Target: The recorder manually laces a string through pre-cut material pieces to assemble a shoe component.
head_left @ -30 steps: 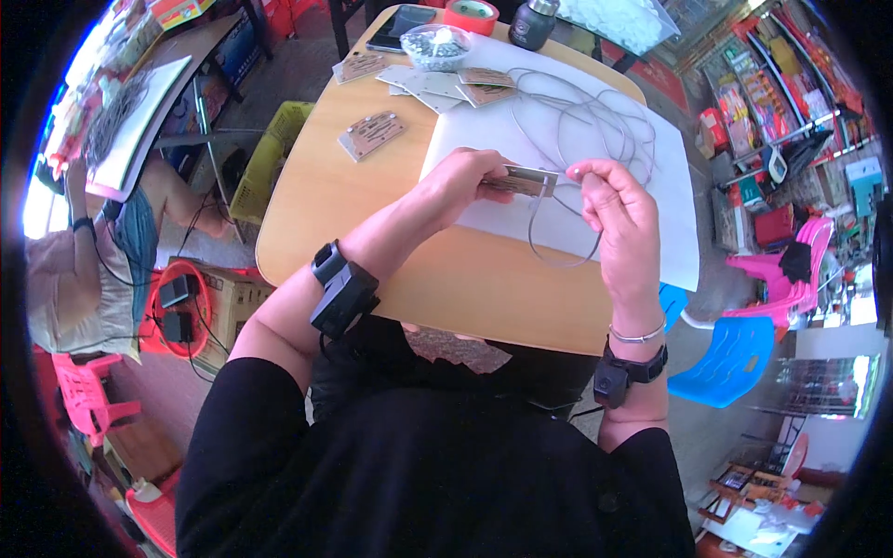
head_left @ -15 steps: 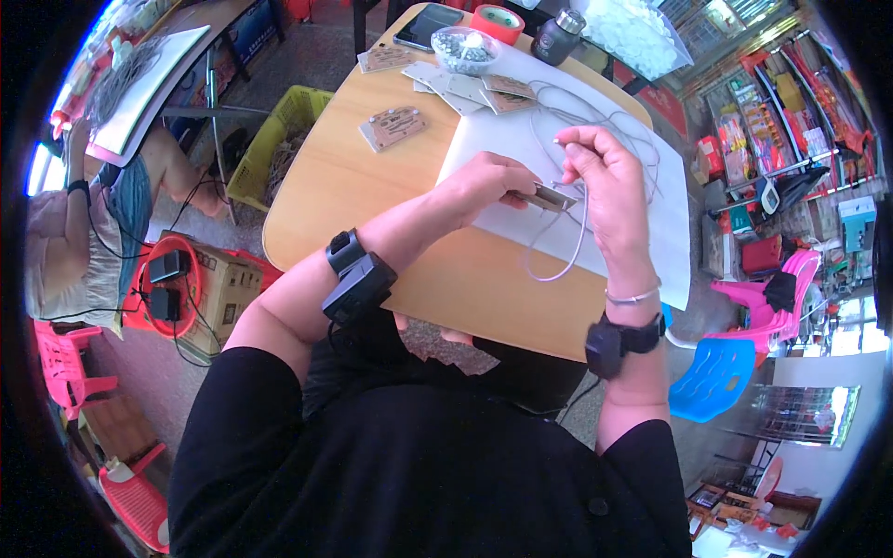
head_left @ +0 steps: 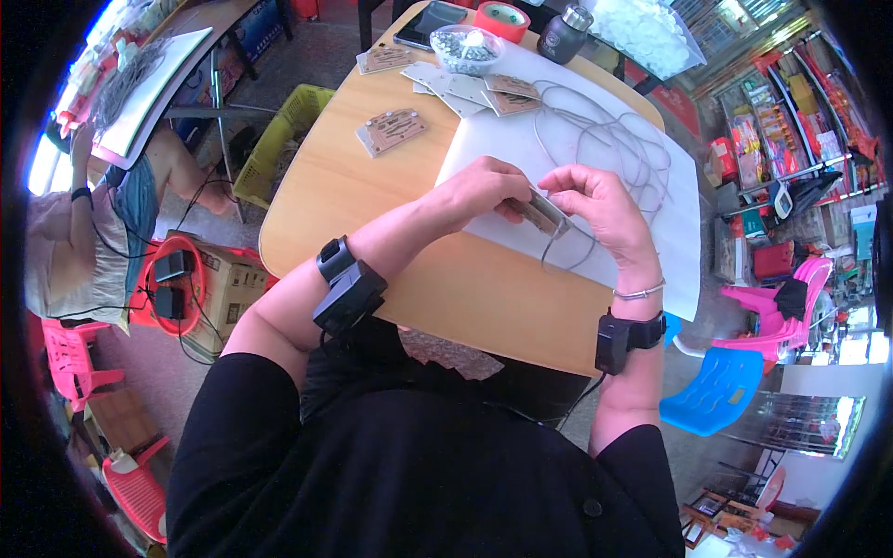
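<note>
My left hand [head_left: 484, 193] is closed on a small flat brown plate [head_left: 543, 218], tilted above the table's near half. At that plate's upper edge, the fingertips of my right hand [head_left: 600, 209] are pinched together; what lies between them is too small to make out. A thin grey cord [head_left: 569, 264] loops beneath the plate and passes toward my right hand. More of this cord is spread in loose coils over a white sheet [head_left: 665, 251]. A similar plate with printed brown marks [head_left: 391, 132] rests on the wood to the left.
On the far table [head_left: 335, 209] are stacked plates [head_left: 453, 88], a bowl of small pieces [head_left: 465, 48], a phone [head_left: 430, 23], a tape roll [head_left: 502, 20] and a dark flask [head_left: 565, 35]. A yellow crate [head_left: 288, 121] stands left; a blue chair [head_left: 712, 391] stands right.
My right hand has come down and closer to the plate, its fingers now at the plate's edge. The cord loop below has shrunk. My left hand still holds the plate, turned slightly.
</note>
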Motion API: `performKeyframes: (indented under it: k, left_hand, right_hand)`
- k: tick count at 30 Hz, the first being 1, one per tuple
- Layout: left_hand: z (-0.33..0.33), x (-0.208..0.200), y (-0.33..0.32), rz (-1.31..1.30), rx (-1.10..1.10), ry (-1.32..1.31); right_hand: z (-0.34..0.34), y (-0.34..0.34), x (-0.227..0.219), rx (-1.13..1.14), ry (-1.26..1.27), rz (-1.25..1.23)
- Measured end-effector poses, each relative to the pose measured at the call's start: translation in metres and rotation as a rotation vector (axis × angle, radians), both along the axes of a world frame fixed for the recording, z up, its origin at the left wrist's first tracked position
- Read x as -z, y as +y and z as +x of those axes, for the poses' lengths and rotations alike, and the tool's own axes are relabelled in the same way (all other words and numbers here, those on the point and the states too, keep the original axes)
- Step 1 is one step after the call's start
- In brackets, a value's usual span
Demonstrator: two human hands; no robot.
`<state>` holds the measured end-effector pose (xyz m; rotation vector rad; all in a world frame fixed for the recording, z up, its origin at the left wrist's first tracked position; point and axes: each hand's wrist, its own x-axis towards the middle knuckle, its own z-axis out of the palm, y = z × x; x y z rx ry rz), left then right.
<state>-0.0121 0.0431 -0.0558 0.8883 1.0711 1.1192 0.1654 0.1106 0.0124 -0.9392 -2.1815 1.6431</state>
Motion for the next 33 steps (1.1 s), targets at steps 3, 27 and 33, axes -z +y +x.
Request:
performKeyframes:
  k: [3,27,33]
  left_hand:
    - [0.0,-0.002,-0.001,-0.013,-0.001,0.004]
    - [-0.003,-0.003,-0.003,-0.106,0.089,-0.187]
    - [-0.003,-0.002,-0.002,-0.111,0.086,-0.275]
  right_hand:
    - [0.002,0.004,0.011,0.014,0.067,-0.018]
    - [0.007,-0.007,0.018,-0.076,0.053,0.363]
    - [0.003,-0.01,0.024,0.04,0.1,0.151]
